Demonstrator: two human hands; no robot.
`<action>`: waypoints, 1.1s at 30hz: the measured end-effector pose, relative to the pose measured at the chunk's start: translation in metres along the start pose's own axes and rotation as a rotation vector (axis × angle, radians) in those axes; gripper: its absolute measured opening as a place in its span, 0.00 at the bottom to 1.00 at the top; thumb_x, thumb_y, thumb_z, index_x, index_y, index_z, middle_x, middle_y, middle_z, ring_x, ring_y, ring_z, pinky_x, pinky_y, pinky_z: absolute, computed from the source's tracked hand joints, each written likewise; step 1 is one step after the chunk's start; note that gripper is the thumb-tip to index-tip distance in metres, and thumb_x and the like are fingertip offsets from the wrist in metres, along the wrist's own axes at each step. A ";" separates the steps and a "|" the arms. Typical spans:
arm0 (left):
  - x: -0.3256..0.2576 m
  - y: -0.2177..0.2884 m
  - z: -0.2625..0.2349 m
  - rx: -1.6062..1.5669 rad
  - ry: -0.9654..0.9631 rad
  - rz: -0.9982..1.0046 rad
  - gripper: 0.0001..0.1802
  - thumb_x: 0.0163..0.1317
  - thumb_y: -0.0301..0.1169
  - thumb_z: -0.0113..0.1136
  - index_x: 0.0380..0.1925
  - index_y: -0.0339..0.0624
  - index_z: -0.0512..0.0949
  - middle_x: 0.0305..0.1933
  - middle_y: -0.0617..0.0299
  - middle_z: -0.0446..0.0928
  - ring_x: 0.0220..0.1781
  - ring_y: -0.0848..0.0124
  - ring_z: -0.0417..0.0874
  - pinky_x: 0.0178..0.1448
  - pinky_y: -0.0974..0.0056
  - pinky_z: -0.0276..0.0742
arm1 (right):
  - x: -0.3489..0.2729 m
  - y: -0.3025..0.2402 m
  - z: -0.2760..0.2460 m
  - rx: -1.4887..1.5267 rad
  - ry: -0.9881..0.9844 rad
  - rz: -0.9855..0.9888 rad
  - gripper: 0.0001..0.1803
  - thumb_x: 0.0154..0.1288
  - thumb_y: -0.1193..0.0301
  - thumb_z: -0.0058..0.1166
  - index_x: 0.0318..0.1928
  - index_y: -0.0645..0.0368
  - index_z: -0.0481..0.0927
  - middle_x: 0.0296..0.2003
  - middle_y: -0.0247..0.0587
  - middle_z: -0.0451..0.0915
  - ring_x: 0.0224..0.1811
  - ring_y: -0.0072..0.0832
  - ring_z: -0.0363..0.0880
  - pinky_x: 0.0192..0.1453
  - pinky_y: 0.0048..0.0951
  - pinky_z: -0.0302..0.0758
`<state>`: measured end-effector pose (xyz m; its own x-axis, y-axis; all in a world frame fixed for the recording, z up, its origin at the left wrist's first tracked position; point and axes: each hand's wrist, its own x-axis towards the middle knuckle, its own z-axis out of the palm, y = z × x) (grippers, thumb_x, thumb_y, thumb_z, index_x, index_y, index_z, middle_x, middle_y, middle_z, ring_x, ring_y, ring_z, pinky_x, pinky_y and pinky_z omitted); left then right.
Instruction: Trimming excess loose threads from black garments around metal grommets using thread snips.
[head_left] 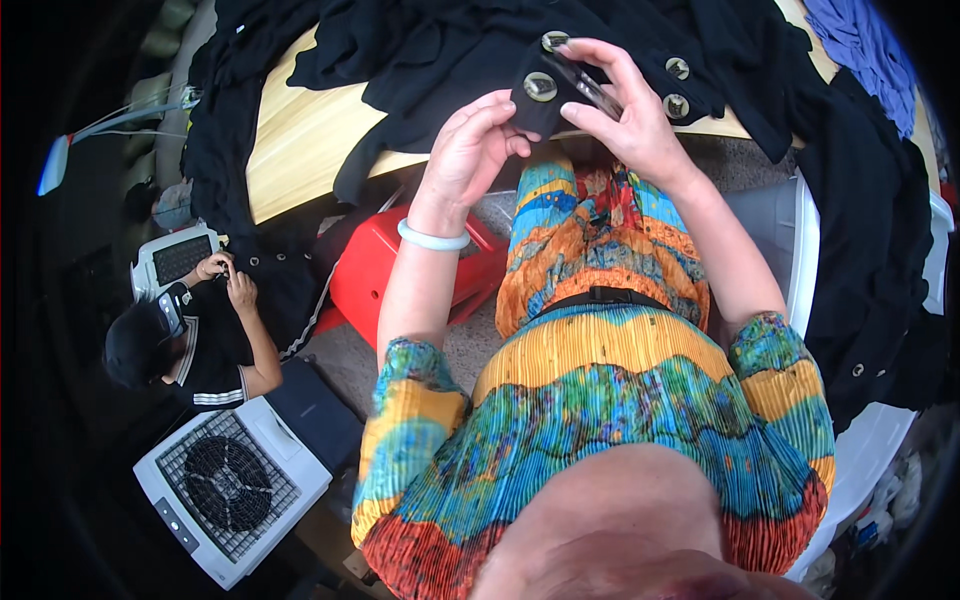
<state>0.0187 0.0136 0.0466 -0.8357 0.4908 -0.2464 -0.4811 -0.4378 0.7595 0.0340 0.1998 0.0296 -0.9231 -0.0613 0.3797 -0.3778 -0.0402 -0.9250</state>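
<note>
My left hand (470, 150) pinches the edge of a black garment (530, 95) between thumb and fingertips, just below a round metal button (541, 87), while my right hand (625, 105) curls over the same fold from the other side, fingers pressed around a slim shiny tool (585, 85) whose kind I cannot make out. The piece I hold is lifted just off the front edge of the pale wooden table (300, 130), above my lap, and it belongs to a heap of black cloth (450, 35) spread across the table top. Three more metal buttons show on the cloth: one at the top of the fold beside my right fingertips (554, 41) and two to the right of that hand (677, 68) (677, 105). A pale bangle (432, 238) rings my left wrist, and my bright patterned dress (600, 400) fills the lower middle of the view. A red plastic stool (400, 265) stands under the table by my left knee. More black garments hang over a white chair (880, 230) at my right, and a blue cloth (860, 40) lies at the table's far right corner. To my left, low down, another person (185, 345) sits working on dark fabric with both hands, near a white box fan (225, 485).
</note>
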 end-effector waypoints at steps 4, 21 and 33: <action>-0.002 0.009 0.003 0.085 -0.034 0.010 0.11 0.59 0.26 0.46 0.40 0.32 0.72 0.32 0.56 0.76 0.29 0.71 0.77 0.33 0.72 0.73 | 0.018 -0.005 -0.009 0.103 -0.309 0.094 0.31 0.50 0.80 0.48 0.58 0.59 0.58 0.52 0.43 0.67 0.57 0.28 0.64 0.62 0.26 0.57; -0.011 0.004 0.009 0.987 0.254 0.781 0.14 0.51 0.23 0.58 0.41 0.36 0.75 0.32 0.63 0.73 0.29 0.78 0.73 0.35 0.76 0.69 | 0.028 -0.017 0.008 0.217 -0.262 0.344 0.22 0.55 0.76 0.50 0.52 0.60 0.65 0.40 0.34 0.74 0.42 0.15 0.71 0.46 0.16 0.67; -0.003 -0.007 0.005 1.251 0.343 1.123 0.13 0.45 0.19 0.61 0.34 0.40 0.78 0.30 0.57 0.73 0.25 0.72 0.75 0.28 0.72 0.70 | 0.027 -0.022 0.008 0.228 -0.347 0.378 0.22 0.56 0.73 0.51 0.53 0.58 0.64 0.33 0.26 0.75 0.25 0.06 0.64 0.25 0.09 0.57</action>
<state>0.0259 0.0189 0.0453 -0.6871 0.1329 0.7143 0.6801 0.4634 0.5681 0.0183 0.1906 0.0602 -0.8990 -0.4362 0.0400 0.0358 -0.1643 -0.9858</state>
